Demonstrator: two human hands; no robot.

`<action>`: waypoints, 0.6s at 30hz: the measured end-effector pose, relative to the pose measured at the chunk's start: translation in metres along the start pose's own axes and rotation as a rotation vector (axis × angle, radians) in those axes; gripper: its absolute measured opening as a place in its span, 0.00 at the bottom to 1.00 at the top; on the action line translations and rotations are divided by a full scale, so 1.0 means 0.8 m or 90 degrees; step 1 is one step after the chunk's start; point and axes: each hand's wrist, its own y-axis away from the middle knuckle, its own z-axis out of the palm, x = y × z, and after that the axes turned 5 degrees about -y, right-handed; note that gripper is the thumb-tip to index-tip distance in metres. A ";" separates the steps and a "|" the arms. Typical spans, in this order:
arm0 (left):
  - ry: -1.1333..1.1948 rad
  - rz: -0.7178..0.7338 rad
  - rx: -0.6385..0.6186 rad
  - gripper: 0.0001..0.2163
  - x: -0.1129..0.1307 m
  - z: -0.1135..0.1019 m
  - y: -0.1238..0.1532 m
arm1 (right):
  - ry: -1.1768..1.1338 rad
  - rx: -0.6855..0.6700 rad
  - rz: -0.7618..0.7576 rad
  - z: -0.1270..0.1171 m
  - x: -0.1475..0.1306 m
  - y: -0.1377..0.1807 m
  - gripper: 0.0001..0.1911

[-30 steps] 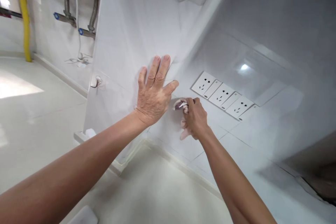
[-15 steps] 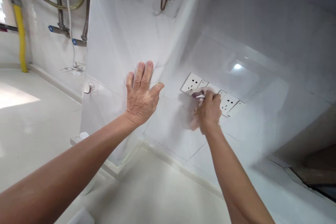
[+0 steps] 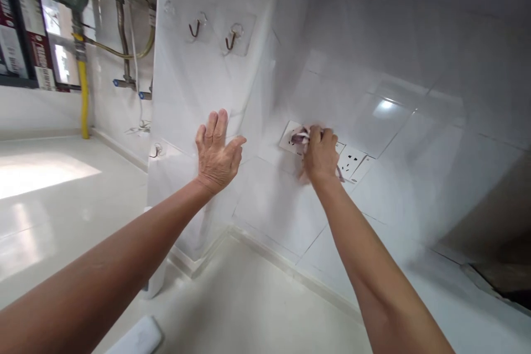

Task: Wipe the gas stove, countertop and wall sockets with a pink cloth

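R. hand (image 3: 321, 155) grips pale crumpled cloth (image 3: 302, 137) at its 10 o'clock, over white rectangular plastic socket strip (image 3: 350, 161), long axis approx. 10-to-4; L. hand (image 3: 218, 152), farther, at 9, flat on glossy white wall (image 3: 199, 83).

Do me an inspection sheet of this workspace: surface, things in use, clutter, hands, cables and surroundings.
Surface: shiny white wall with thin tile joints.
Things in use: bunched cloth, partly covering the row of sockets.
Clutter: white object at the bottom edge, cut off by the picture; a second white object, partly hidden by an arm.
Hands: left hand spread against the wall; right hand gripping the cloth.
Cables: white cable hanging at the left, beside a metal pipe.
Surroundings: two hooks above the left hand; yellow hose at far left.
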 end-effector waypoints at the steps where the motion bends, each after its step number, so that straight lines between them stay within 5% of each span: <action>1: -0.004 0.002 -0.001 0.18 0.000 0.000 0.000 | 0.014 -0.030 -0.015 0.011 -0.002 0.010 0.31; 7: -0.027 -0.001 0.001 0.20 0.002 -0.001 -0.001 | -0.020 -0.219 -0.132 0.035 0.017 0.078 0.29; 13: -0.050 0.007 0.007 0.22 0.003 -0.002 0.001 | -0.022 0.023 -0.059 -0.005 0.021 0.013 0.29; 18: -0.054 0.017 0.009 0.16 -0.003 0.000 0.001 | 0.059 -0.047 -0.080 0.023 0.009 0.021 0.28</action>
